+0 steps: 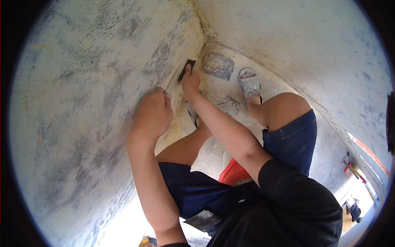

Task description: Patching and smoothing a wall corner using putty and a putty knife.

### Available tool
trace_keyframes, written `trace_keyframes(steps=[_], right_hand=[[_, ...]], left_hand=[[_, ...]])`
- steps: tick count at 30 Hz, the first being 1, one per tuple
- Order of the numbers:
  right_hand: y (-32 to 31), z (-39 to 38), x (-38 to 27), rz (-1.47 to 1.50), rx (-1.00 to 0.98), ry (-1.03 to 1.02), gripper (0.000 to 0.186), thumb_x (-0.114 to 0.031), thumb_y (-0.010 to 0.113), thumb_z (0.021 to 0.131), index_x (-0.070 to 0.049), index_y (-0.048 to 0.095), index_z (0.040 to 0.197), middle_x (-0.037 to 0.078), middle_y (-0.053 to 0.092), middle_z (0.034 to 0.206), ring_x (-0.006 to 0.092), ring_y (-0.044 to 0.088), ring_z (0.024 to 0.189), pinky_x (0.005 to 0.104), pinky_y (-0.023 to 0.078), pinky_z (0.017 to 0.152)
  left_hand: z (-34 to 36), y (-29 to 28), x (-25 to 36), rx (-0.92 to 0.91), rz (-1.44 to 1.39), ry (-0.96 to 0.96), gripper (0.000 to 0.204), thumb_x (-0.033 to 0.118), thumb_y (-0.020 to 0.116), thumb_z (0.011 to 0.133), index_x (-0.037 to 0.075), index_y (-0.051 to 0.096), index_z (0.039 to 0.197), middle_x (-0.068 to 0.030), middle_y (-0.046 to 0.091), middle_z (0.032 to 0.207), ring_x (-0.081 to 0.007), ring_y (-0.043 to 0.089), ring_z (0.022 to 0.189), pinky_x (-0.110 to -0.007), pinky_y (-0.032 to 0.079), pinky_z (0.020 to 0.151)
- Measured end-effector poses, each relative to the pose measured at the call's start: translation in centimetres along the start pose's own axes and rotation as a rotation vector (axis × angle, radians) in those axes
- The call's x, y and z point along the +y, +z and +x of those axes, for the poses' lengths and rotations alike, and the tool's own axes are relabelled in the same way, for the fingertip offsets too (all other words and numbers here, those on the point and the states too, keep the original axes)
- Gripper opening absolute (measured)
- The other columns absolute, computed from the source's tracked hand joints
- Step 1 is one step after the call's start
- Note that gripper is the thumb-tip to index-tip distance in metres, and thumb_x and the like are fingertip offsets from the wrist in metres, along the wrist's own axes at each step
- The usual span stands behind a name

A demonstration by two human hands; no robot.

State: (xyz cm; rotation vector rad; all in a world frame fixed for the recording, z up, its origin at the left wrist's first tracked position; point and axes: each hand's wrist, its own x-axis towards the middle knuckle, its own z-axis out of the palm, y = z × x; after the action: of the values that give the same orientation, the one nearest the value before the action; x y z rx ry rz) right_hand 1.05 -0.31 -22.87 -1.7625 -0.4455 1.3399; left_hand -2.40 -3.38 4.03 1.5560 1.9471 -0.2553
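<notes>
Beside the plastered left wall [78, 90], my left hand [152, 113] is closed around the handle of a thin metal tool [168, 86], perhaps a putty knife seen edge-on, which lies close along the wall. A little farther forward, my right hand [191, 84] grips a dark rectangular flat tool [184, 68] at the wall, near where it meets the floor [218, 86]. The left hand's fingertips are partly hidden, and I cannot tell exactly how the two tools touch the wall.
My sandalled foot [251, 86] stands near a rough grey patch [218, 66]. The right wall [296, 37] angles inward. A red object [232, 171] is between my legs. Red-and-yellow tools [352, 168] lean at far right, near an opening with a dark object [354, 210].
</notes>
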Motion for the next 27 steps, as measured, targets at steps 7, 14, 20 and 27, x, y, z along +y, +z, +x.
trace_keyframes(steps=[7, 14, 20, 27], right_hand=[[-4.0, 2.0, 3.2, 0.393, -0.073, 0.322, 0.034, -0.031, 0.054, 0.102, 0.001, 0.064, 0.108, 0.014, 0.069, 0.107, 0.0301, 0.067, 0.096, 0.0461, 0.051, 0.082], [-8.9, 6.0, 3.9, 0.679, -0.452, 0.451, 0.028, -0.03, 0.056, 0.102, -0.008, 0.06, 0.12, 0.008, 0.068, 0.11, 0.0253, 0.065, 0.101, 0.0538, 0.053, 0.089], [-6.8, 4.0, 1.5, 0.59, -0.524, 0.407, 0.029, -0.031, 0.057, 0.102, -0.009, 0.059, 0.121, 0.007, 0.065, 0.115, 0.0253, 0.065, 0.1, 0.0535, 0.054, 0.088], [-5.8, 2.2, 0.7, 0.553, -0.535, 0.269, 0.03, -0.021, 0.068, 0.095, -0.008, 0.057, 0.12, 0.007, 0.064, 0.112, 0.0201, 0.065, 0.096, 0.0399, 0.058, 0.077]], left_hand=[[0.4, 0.1, -0.3, -0.005, 0.052, 0.013, 0.031, 0.019, 0.048, 0.1, -0.01, 0.059, 0.101, -0.0323, 0.065, 0.098, -0.0477, 0.062, 0.097, -0.052, 0.048, 0.087], [0.4, 0.2, -0.6, -0.073, 0.076, -0.033, 0.032, 0.018, 0.051, 0.097, -0.01, 0.065, 0.103, -0.0314, 0.066, 0.102, -0.0452, 0.064, 0.1, -0.049, 0.05, 0.09], [0.2, 0.7, -0.3, -0.092, 0.106, -0.029, 0.033, 0.02, 0.052, 0.095, -0.009, 0.068, 0.099, -0.0306, 0.067, 0.099, -0.044, 0.066, 0.097, -0.048, 0.051, 0.088], [0.2, 0.5, -0.7, -0.091, 0.144, -0.026, 0.033, 0.019, 0.052, 0.095, -0.009, 0.068, 0.099, -0.0303, 0.068, 0.1, -0.0434, 0.066, 0.098, -0.048, 0.051, 0.089]])
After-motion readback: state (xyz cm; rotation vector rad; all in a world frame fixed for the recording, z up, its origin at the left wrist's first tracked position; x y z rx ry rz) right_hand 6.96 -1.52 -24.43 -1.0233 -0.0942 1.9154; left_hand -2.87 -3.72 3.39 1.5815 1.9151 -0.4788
